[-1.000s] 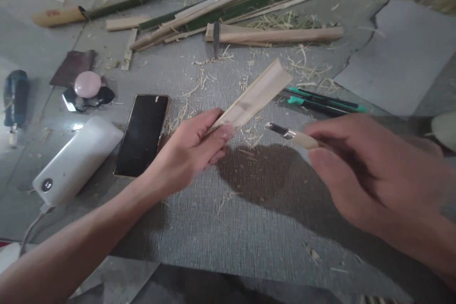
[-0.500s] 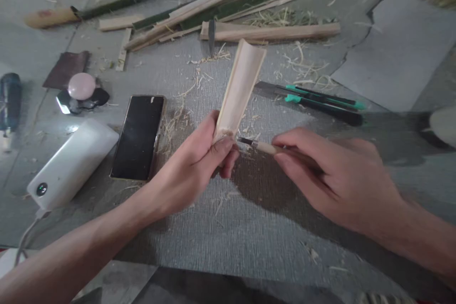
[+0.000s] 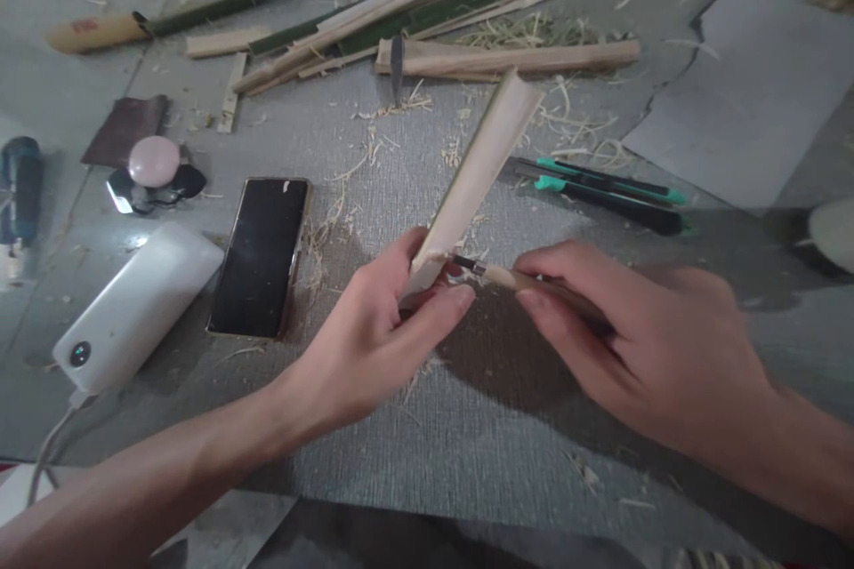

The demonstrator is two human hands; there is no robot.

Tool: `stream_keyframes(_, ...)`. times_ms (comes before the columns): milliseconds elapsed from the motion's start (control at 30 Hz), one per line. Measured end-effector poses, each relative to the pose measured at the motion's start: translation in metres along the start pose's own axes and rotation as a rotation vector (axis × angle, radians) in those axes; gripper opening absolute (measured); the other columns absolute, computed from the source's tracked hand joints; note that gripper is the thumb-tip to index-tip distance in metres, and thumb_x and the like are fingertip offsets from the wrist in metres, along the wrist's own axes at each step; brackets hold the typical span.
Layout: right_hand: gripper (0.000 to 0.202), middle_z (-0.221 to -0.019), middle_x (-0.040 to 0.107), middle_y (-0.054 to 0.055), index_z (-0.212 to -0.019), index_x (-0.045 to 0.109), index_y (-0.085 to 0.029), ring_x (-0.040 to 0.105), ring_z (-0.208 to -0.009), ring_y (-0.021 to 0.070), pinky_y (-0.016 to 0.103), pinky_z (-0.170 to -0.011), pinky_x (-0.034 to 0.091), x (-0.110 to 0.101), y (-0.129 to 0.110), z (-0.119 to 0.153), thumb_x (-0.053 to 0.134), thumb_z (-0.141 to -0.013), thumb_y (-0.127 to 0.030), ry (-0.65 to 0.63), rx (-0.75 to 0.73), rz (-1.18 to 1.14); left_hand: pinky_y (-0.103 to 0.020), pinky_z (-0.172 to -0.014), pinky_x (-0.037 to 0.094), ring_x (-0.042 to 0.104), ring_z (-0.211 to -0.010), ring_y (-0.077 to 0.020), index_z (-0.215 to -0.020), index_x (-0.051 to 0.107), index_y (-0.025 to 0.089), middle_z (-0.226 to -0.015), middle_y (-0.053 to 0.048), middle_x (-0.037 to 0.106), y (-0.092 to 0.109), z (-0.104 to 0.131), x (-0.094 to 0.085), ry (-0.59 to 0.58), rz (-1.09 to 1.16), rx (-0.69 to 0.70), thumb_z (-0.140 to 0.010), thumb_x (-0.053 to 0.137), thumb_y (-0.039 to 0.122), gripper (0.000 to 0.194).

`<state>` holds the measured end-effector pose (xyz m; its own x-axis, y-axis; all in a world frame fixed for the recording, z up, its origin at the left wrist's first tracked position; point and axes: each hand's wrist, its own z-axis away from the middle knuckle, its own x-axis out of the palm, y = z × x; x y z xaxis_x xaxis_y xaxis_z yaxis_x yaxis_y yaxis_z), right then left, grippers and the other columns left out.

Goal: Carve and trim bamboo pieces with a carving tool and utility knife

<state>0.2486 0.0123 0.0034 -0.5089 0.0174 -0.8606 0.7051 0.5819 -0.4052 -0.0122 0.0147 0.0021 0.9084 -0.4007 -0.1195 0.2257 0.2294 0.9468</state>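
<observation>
Left grip (image 3: 370, 338) clasps a pale, trough-shaped bamboo piece (image 3: 479, 171), right grip (image 3: 654, 347) a wooden-handled carving tool (image 3: 500, 276).

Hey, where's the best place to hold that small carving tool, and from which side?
Probably its pale handle, from the right, as the right hand holds it: the slim handle runs rightward into the palm, while the metal tip points left at the bamboo piece.
</observation>
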Motion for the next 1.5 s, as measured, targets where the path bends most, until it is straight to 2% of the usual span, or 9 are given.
stream_keyframes(200, 0.028, -0.064, 0.07, -0.007, -0.109, 0.077, -0.026, 0.068, -0.05, 0.0161, 0.034, -0.052, 0.032, -0.004, -0.004, -0.002, 0.053, -0.121, -0.019, -0.009, -0.005, 0.02, -0.031, -0.074, 0.047, 0.056, -0.084, -0.0142, -0.113, 0.067, 0.025, -0.093, 0.003, 0.061, -0.016, 0.0, 0.002, 0.083, -0.066, 0.113, -0.129, 0.068, 0.04, 0.023)
stream_keyframes(433, 0.031, -0.061, 0.065, -0.006, -0.106, 0.08, -0.026, 0.065, -0.05, 0.0169, 0.036, -0.052, 0.028, -0.005, -0.005, -0.003, 0.054, -0.122, -0.02, -0.005, -0.007, 0.037, -0.035, -0.078, 0.05, 0.062, -0.085, -0.0155, -0.125, 0.068, 0.027, -0.098, 0.001, 0.066, -0.031, 0.002, 0.004, 0.068, 0.007, 0.146, -0.133, 0.061, 0.062, 0.036)
stream_keyframes(533, 0.032, -0.061, 0.065, -0.006, -0.103, 0.079, -0.026, 0.064, -0.05, 0.0163, 0.036, -0.051, 0.026, -0.005, -0.005, -0.002, 0.054, -0.124, -0.023, 0.007, -0.01, 0.025, -0.034, -0.078, 0.052, 0.064, -0.085, -0.0153, -0.127, 0.069, 0.026, -0.101, 0.0, 0.071, -0.031, 0.002, 0.005, 0.061, 0.031, 0.145, -0.132, 0.061, 0.063, 0.038)
stream_keyframes(667, 0.033, -0.061, 0.064, -0.006, -0.104, 0.08, -0.026, 0.062, -0.049, 0.0157, 0.036, -0.052, 0.027, -0.005, -0.004, 0.0, 0.054, -0.125, -0.023, 0.005, -0.02, 0.041, -0.035, -0.077, 0.05, 0.062, -0.084, -0.015, -0.127, 0.069, 0.027, -0.099, 0.002, 0.068, -0.029, 0.001, 0.005, 0.077, 0.018, 0.135, -0.131, 0.064, 0.063, 0.037)
stream_keyframes(933, 0.034, -0.06, 0.062, -0.007, -0.103, 0.079, -0.027, 0.063, -0.05, 0.0156, 0.034, -0.054, 0.031, -0.004, -0.003, -0.002, 0.053, -0.124, -0.022, -0.005, -0.026, 0.048, -0.047, -0.078, 0.058, 0.067, -0.085, -0.0225, -0.128, 0.071, 0.033, -0.098, -0.001, 0.075, -0.03, 0.002, 0.004, 0.108, -0.091, 0.142, -0.13, 0.062, 0.062, 0.031)
stream_keyframes(1100, 0.03, -0.061, 0.064, -0.006, -0.104, 0.079, -0.028, 0.064, -0.051, 0.017, 0.035, -0.055, 0.031, -0.005, -0.004, -0.001, 0.055, -0.122, -0.022, -0.016, 0.004, 0.019, -0.049, -0.08, 0.056, 0.066, -0.086, -0.024, -0.127, 0.072, 0.032, -0.098, -0.002, 0.074, -0.023, 0.004, 0.005, 0.1, -0.025, 0.108, -0.129, 0.064, 0.063, 0.032)
stream_keyframes(1200, 0.029, -0.062, 0.065, -0.006, -0.106, 0.08, -0.028, 0.064, -0.051, 0.0176, 0.036, -0.054, 0.029, -0.005, -0.005, -0.001, 0.056, -0.122, -0.023, -0.023, 0.023, 0.013, -0.051, -0.086, 0.063, 0.069, -0.091, -0.0247, -0.126, 0.076, 0.03, -0.104, -0.004, 0.078, -0.018, 0.004, 0.006, 0.097, 0.058, 0.072, -0.128, 0.07, 0.059, 0.03)
stream_keyframes(1333, 0.031, -0.062, 0.067, -0.005, -0.102, 0.078, -0.026, 0.066, -0.051, 0.0174, 0.036, -0.054, 0.03, -0.006, -0.005, -0.002, 0.054, -0.121, -0.02, -0.032, 0.003, 0.021, -0.059, -0.096, 0.068, 0.073, -0.094, -0.0287, -0.12, 0.085, 0.034, -0.102, -0.005, 0.083, -0.015, 0.004, 0.005, 0.117, 0.051, 0.04, -0.125, 0.073, 0.058, 0.027)
stream_keyframes(1500, 0.03, -0.064, 0.07, -0.004, -0.103, 0.079, -0.027, 0.069, -0.054, 0.0186, 0.035, -0.056, 0.034, -0.005, -0.005, -0.001, 0.056, -0.123, -0.024, -0.027, 0.02, 0.015, -0.054, -0.091, 0.066, 0.074, -0.094, -0.0265, -0.116, 0.083, 0.032, -0.107, -0.004, 0.087, -0.019, 0.004, 0.003, 0.118, 0.058, 0.048, -0.125, 0.073, 0.054, 0.026)
